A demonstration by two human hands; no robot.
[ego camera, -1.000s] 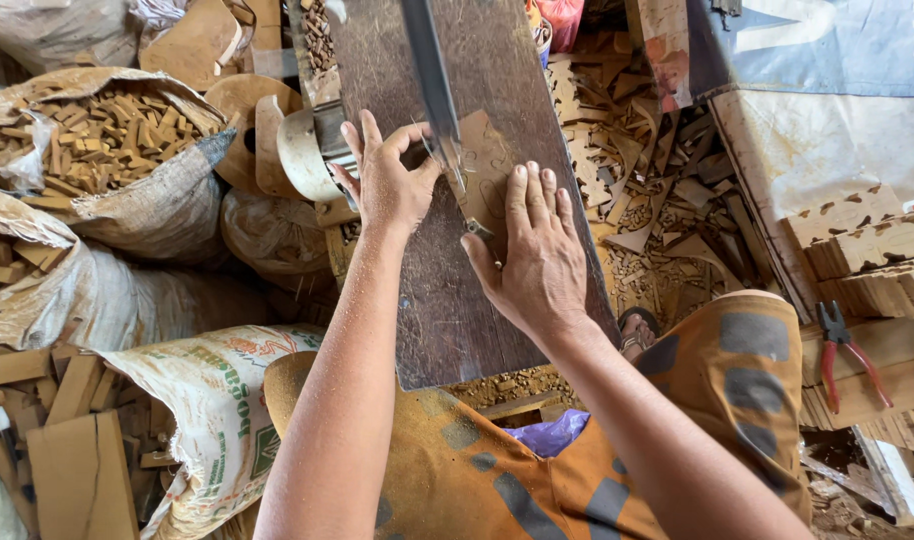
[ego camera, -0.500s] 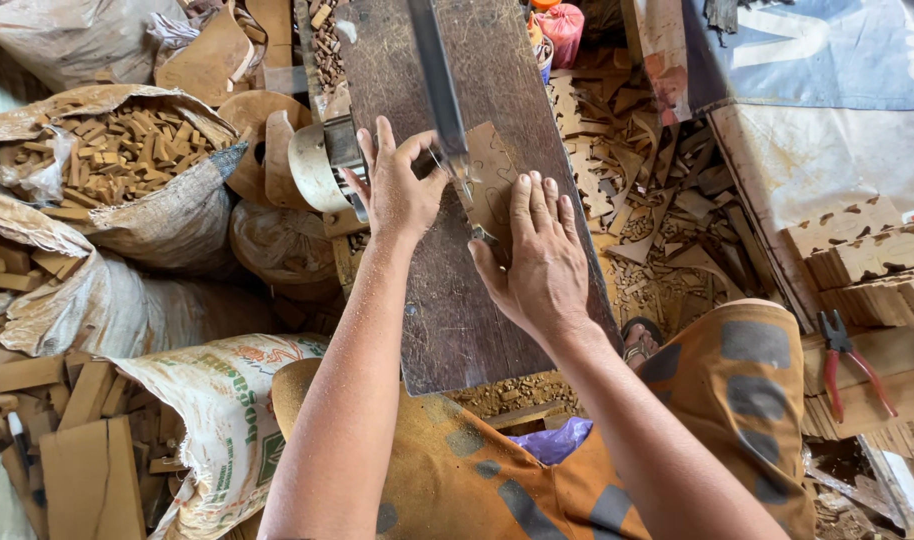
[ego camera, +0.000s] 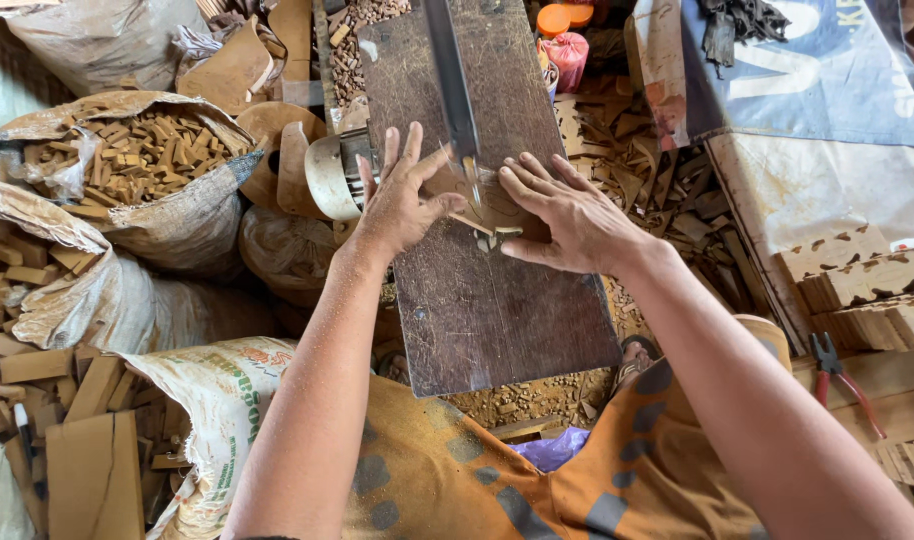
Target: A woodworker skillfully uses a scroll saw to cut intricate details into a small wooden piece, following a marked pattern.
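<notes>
Sacks of wood offcuts [ego camera: 142, 160] crowd a scrap-strewn floor [ego camera: 667, 190].

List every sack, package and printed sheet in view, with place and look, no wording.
Printed sack: lower left, white, green and red print.
Open sack: upper left, tan, full of wood blocks.
Blue banner: upper right, flat, white print.
Pink bag: top centre, small, tied.
</notes>
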